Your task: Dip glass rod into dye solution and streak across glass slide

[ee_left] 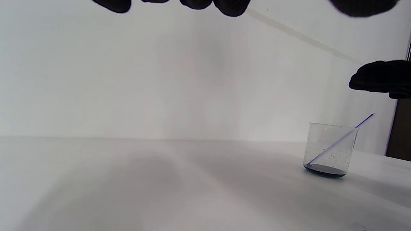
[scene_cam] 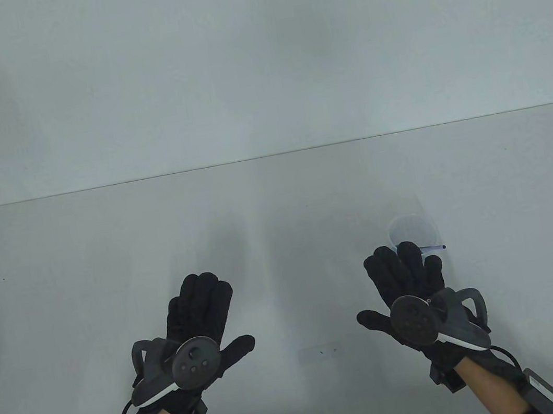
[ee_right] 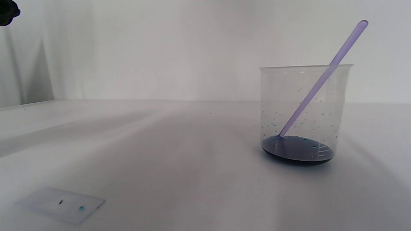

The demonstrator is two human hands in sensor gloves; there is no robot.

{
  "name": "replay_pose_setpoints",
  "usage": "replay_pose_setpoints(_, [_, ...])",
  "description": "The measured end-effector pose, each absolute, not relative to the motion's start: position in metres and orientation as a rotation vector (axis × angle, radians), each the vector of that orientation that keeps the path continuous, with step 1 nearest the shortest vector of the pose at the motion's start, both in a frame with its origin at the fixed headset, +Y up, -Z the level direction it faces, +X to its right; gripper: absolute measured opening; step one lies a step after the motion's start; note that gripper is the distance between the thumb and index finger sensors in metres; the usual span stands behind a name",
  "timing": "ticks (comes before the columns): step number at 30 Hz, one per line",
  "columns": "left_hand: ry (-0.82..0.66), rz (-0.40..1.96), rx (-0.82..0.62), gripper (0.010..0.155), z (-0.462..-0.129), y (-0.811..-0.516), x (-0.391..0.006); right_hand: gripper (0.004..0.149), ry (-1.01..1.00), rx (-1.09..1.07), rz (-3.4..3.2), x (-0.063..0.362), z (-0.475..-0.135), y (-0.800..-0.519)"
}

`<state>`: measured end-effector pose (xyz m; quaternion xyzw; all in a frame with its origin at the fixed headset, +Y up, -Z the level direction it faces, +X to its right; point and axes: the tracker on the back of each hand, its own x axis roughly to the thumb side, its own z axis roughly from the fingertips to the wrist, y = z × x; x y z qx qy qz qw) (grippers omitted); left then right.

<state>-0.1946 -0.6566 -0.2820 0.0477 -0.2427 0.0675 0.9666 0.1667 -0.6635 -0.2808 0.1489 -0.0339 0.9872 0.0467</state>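
Both hands (scene_cam: 199, 331) (scene_cam: 409, 290) open, empty, raised

1 beaker (ee_right: 305, 112), 1 rod (ee_right: 321, 80), 1 slide (ee_right: 61, 205), 2 hands: L (scene_cam: 197, 318), R (scene_cam: 407, 275).

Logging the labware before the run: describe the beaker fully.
The beaker is clear, plastic-looking and cylindrical, standing upright on the white table, right of the glass slide. A shallow layer of dark blue dye covers its bottom; small droplets speck its inner wall. The pale violet rod leans inside, tip in the dye, resting on the rim. Neither hand touches it.
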Motion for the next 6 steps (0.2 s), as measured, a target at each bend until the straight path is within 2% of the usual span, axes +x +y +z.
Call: replay_pose_setpoints(6, [-0.493, 0.13, 0.089, 0.093, -0.2817, -0.6579, -0.1937, 0.089, -0.083, 0.464, 3.028, 0.1644, -0.281, -0.666])
